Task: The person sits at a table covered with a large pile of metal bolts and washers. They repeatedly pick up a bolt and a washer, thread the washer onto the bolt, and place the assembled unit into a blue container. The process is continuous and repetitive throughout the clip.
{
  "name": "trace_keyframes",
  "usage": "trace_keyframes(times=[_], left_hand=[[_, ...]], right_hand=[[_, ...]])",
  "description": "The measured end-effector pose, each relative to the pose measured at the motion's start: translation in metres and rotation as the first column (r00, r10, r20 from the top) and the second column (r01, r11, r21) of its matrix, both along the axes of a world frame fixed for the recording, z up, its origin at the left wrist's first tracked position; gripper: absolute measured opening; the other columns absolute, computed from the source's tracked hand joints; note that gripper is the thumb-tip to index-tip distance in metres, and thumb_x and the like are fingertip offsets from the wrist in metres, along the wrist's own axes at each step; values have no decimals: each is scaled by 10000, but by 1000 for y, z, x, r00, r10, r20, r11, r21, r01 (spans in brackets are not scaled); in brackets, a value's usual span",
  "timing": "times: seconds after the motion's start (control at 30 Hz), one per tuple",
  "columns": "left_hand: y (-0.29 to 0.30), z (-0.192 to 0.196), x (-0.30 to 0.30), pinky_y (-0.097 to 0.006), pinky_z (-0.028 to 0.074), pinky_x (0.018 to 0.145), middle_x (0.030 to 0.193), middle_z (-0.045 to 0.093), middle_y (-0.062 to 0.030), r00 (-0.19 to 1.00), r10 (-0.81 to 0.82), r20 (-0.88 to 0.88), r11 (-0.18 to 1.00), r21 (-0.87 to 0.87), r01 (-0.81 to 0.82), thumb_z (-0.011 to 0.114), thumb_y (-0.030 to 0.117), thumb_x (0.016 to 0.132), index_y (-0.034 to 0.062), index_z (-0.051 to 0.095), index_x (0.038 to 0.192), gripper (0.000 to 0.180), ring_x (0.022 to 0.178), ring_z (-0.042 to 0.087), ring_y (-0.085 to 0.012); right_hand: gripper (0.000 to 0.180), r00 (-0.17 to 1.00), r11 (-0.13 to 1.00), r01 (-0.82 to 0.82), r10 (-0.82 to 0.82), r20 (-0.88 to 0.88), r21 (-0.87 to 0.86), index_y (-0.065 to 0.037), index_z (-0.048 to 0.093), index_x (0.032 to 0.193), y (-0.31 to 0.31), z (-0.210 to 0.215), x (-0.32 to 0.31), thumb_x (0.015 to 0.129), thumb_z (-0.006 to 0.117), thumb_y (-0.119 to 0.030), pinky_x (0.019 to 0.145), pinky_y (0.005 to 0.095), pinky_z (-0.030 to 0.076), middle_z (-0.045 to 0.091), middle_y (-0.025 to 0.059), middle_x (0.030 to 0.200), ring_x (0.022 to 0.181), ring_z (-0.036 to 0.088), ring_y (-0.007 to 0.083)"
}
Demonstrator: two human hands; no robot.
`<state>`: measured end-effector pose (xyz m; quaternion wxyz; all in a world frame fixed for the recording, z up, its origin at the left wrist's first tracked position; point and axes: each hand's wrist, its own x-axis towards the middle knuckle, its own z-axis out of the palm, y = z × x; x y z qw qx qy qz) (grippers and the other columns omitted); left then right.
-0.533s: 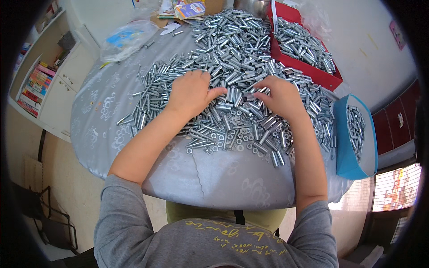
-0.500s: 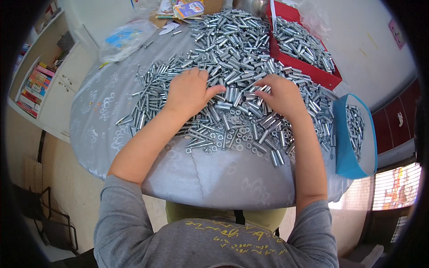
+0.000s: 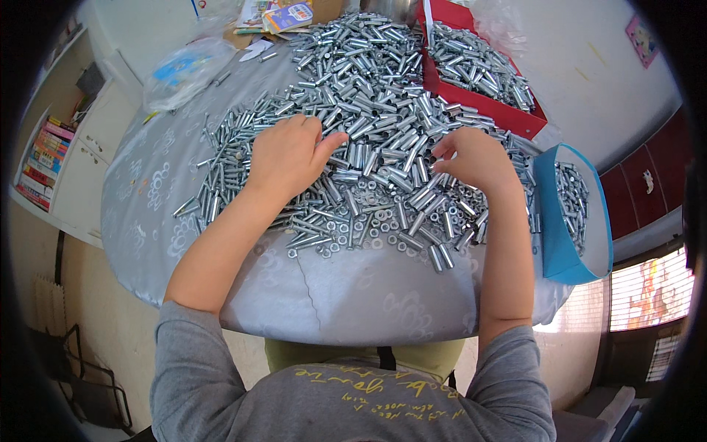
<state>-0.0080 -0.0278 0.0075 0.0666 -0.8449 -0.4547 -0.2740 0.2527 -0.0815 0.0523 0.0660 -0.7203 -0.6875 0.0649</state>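
A wide heap of silvery metal sleeves (image 3: 361,156), bolts (image 3: 232,168) and small hex nuts (image 3: 342,228) covers much of the table. My left hand (image 3: 287,158) rests over the bolts on the heap's left side, back up. Its thumb sticks out to the right, away from the bent fingers, whose tips are hidden. Over the sleeves at the right, my right hand (image 3: 475,158) bends thumb and forefinger toward each other in a pinch. Whatever lies between those tips is too small to make out. Flat washers (image 3: 368,197) lie between the hands.
A red box (image 3: 490,110) at the far right holds more metal pieces. Nearer stands a blue fabric bin (image 3: 556,221) with bolts inside. A plastic bag (image 3: 184,74) and a purple booklet (image 3: 287,18) lie at the back. The grey tablecloth (image 3: 353,295) shows along the near edge.
My right thumb and forefinger have drawn closer together. My left hand has shifted slightly left over the bolts. The whole view has moved a little, so the table appears farther left.
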Motion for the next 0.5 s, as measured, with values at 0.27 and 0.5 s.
trace_keyframes(times=[0.27,0.5], left_hand=[[-2,1,0,-394,413,528,657,545,-73,996,-55,67,998,19,53,524,377,858,70,562,707,345,609,555,-278],[-1,-3,0,-382,419,527,655,541,-76,994,-84,63,996,19,83,534,366,855,71,558,704,332,606,556,-272]], right_hand=[[366,998,999,-25,24,-51,-22,-138,674,977,10,-12,12,622,738,-202,756,354,489,659,76,860,853,623,247],[361,997,998,-59,57,-57,-30,-161,665,1002,17,-19,7,649,725,-205,763,354,488,655,73,883,858,619,243]])
